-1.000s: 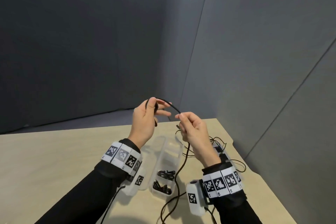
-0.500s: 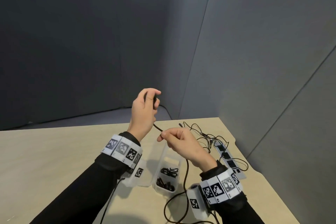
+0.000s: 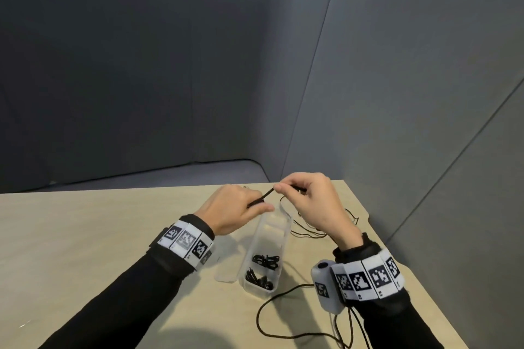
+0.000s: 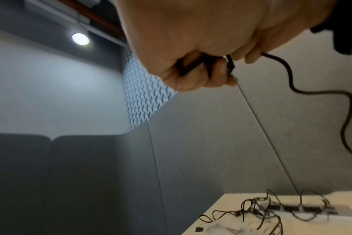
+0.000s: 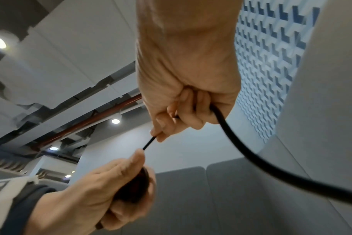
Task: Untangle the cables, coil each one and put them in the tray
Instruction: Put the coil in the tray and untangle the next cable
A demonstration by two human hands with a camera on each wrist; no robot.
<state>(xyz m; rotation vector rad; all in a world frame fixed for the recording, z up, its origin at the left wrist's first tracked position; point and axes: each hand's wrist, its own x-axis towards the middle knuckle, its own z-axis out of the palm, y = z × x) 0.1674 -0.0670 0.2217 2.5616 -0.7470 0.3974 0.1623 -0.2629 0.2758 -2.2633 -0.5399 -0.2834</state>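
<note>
Both hands hold one black cable point(image 3: 268, 193) above the far end of a clear plastic tray point(image 3: 284, 231). My left hand point(image 3: 236, 208) grips a small coil of it in curled fingers point(image 4: 193, 66). My right hand point(image 3: 304, 195) pinches the cable just to the right, thumb and forefinger point(image 5: 159, 132) closed on it. The cable point(image 5: 251, 152) runs out of the right fist and trails down to a loose loop point(image 3: 272, 317) on the table by my right wrist. Two coiled black cables point(image 3: 265, 261) lie in the near compartments of the tray.
A tangle of thin black cables point(image 4: 257, 211) lies on the far right of the wooden table point(image 3: 85, 235), over a white power strip point(image 4: 311, 209). Grey padded walls point(image 3: 397, 93) close in behind and to the right. The tray's lid point(image 3: 226, 272) lies beside its left wall.
Both hands have come down and closer together over the tray. The left hand has dropped from chest height; the right hand has risen to meet it, holding a short cable span.
</note>
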